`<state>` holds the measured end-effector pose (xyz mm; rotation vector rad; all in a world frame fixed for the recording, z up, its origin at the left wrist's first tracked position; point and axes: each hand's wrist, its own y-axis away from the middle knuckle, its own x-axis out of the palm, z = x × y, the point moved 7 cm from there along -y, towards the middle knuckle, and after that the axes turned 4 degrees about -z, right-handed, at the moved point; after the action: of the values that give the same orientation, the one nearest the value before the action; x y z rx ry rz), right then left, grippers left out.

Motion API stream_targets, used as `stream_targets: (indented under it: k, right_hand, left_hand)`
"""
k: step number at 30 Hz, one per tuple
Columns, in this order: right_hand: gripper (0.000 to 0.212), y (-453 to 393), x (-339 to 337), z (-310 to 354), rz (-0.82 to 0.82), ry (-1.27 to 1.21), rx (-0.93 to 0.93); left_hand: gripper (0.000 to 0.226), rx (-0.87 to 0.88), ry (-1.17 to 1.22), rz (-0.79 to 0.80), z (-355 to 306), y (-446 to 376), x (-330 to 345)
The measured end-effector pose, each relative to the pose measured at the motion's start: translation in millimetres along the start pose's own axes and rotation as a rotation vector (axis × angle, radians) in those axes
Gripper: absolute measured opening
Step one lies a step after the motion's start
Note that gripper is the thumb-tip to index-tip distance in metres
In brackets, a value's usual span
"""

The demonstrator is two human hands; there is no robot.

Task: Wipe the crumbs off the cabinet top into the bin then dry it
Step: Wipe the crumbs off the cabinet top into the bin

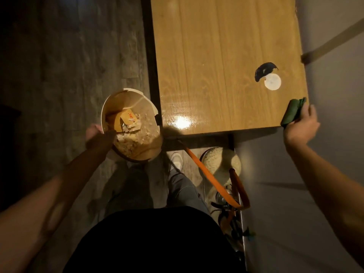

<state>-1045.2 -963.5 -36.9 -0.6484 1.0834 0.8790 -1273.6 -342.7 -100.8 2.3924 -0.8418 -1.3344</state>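
**Bin held at the edge, cloth at the far corner**

The wooden cabinet top [226,66] filled the upper half of the view, glossy, with no crumbs that the dim light let me make out. The round bin [136,123] hung just beside its near left corner, already holding paper scraps and pale crumbs. The left hand [98,134] gripped the bin's near rim, fingers curled over it. The right hand [301,123] pinched a folded green cloth [293,113] at the near right corner of the bench.

The likeliest slip, as I judged it, was a tilt: the bin was carried by one rim only, so a jolt could spill its load onto the floor [69,66]. Any sweep from the cloth's corner would also have to cross the whole width to reach the bin.

A white disc [272,81] and a dark patch [265,69], touching each other, sat near the right edge in the cloth's way. An orange hose [206,174] trailed below the bench by the person's feet.
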Motion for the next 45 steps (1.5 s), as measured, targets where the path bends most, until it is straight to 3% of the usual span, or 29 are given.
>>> stream_targets:
  k: [2, 5, 10, 13, 18, 19, 24, 27, 37, 45]
  right_hand:
    - [0.058, 28, 11, 23, 0.034, 0.046, -0.173]
    - [0.074, 78, 30, 56, 0.118, 0.092, -0.316]
    - [0.082, 171, 54, 125, 0.199, 0.046, -0.476]
    - [0.089, 244, 74, 177, 0.283, 0.049, -0.640]
    - [0.072, 360, 116, 278, 0.465, 0.066, -1.074]
    - [0.074, 377, 126, 288, 0.530, 0.074, -1.091]
    - [0.082, 393, 124, 324, 0.569, -0.010, -0.921]
    - [0.083, 381, 110, 351, 0.536, -0.027, -0.895]
    - [0.061, 350, 82, 448, 0.413, -0.339, -0.631]
    - [0.043, 314, 92, 521, 0.392, -0.576, -0.495]
  left_hand:
    - [0.021, -0.005, -0.004, -0.013, 2, 3, -1]
    - [0.048, -0.040, -0.027, -0.021, 5, 6, -1]
    - [0.039, 0.010, -0.043, 0.001, 1, 10, -2]
    - [0.052, 0.012, -0.103, 0.016, 3, 10, -4]
    - [0.053, -0.031, 0.005, 0.116, -1, 5, -11]
    - [0.053, -0.034, -0.001, 0.135, -2, 1, -15]
    - [0.037, 0.101, -0.049, 0.199, -17, -27, -43]
    - [0.020, 0.071, -0.003, 0.257, -23, -39, -59]
    - [0.035, 0.043, 0.099, 0.204, -72, -99, -125]
    - [0.036, -0.122, 0.311, 0.229, -115, -181, -151]
